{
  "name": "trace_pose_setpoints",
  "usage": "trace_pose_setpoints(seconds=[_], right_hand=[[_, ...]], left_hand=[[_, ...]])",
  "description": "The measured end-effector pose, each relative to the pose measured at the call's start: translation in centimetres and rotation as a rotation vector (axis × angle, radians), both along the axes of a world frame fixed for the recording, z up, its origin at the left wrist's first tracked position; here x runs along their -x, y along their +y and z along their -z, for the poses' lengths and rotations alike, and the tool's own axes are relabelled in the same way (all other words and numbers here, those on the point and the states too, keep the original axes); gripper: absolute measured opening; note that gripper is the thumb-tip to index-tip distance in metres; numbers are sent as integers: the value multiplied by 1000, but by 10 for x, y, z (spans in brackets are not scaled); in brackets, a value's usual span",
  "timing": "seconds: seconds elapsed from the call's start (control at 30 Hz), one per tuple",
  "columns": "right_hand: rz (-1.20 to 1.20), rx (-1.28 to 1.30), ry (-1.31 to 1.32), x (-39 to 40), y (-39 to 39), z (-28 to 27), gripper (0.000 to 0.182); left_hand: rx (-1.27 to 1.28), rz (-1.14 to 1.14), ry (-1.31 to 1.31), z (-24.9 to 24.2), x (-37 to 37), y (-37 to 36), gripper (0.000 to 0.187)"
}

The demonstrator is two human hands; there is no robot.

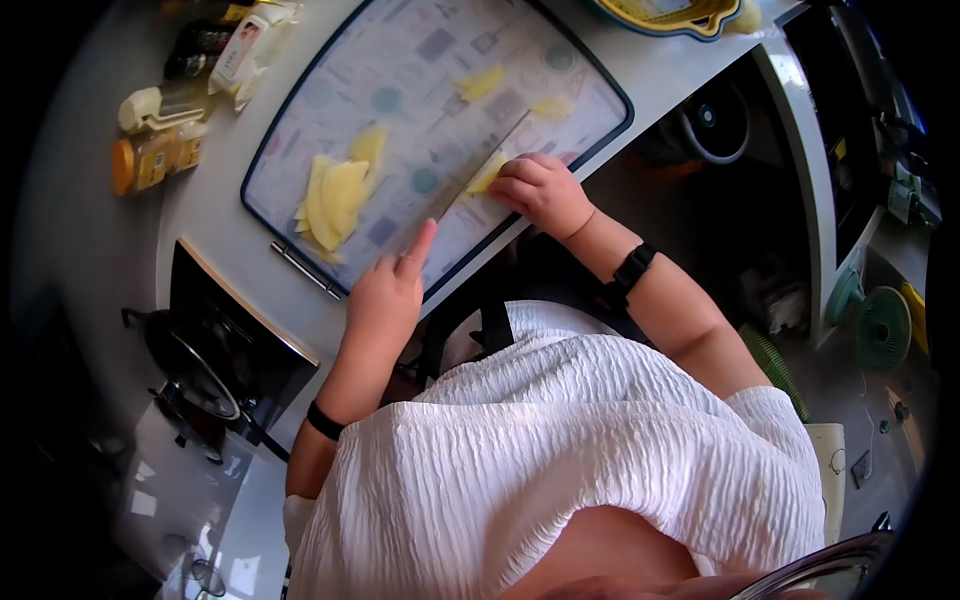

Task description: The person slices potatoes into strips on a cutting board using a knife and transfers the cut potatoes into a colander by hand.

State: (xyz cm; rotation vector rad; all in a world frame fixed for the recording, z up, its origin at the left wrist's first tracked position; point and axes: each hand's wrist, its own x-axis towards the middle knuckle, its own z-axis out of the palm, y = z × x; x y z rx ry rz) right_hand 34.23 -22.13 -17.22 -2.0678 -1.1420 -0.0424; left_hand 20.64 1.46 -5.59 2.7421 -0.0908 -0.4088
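My left hand (385, 295) is closed around the handle of a kitchen knife (470, 182), its index finger stretched along the top. The blade slants away across the cutting board (400, 60) and lies close beside a pale yellow piece, potato by its look (486, 174). Pressing that piece against the board are the bent fingers of my right hand (545, 195). A pile of thin pale yellow slices (335, 205) rests on the left of the board. Farther up are a few more slices (479, 82) and a single piece (552, 106) near the knife tip.
A yellow basket (670, 14) stands at the upper right counter edge. Jars (150, 160) and a white packet (245, 50) are at the upper left. A pan (195, 365) sits on the stove at left. Below the right counter edge is a dark bin (712, 125).
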Motion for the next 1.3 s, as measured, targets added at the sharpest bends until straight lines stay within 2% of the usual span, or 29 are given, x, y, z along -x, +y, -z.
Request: trace_pose_setpoints(seconds=[0.3, 0.4, 0.47, 0.57, 0.7, 0.77, 0.9, 1.0, 1.2, 1.3], right_hand=[[39, 11, -44, 5, -1, -2, 25], [75, -3, -59, 6, 2, -2, 19], [81, 1, -20, 6, 1, -6, 19], [88, 18, 15, 7, 0, -11, 18], [47, 57, 28, 13, 2, -7, 19], [56, 54, 46, 14, 3, -4, 19], [62, 64, 39, 13, 2, -3, 19], [73, 62, 46, 15, 3, -1, 18], [69, 30, 9, 9, 4, -6, 16], [67, -6, -37, 9, 3, -4, 16]], left_hand=[[-13, 61, -1, -11, -1, 6, 76], [-70, 98, 22, -16, 7, 7, 74], [-85, -36, 99, -15, 19, 5, 51], [-81, -68, 117, -17, 16, -2, 19], [-65, 21, -13, -14, 13, -2, 28], [-41, -21, 36, -13, 17, 1, 16], [-23, 43, 9, -16, 16, 4, 44], [-92, 97, 41, -16, 10, 1, 52], [-18, 91, 25, -2, 1, 5, 63], [-47, 59, -9, -11, 6, 2, 28]])
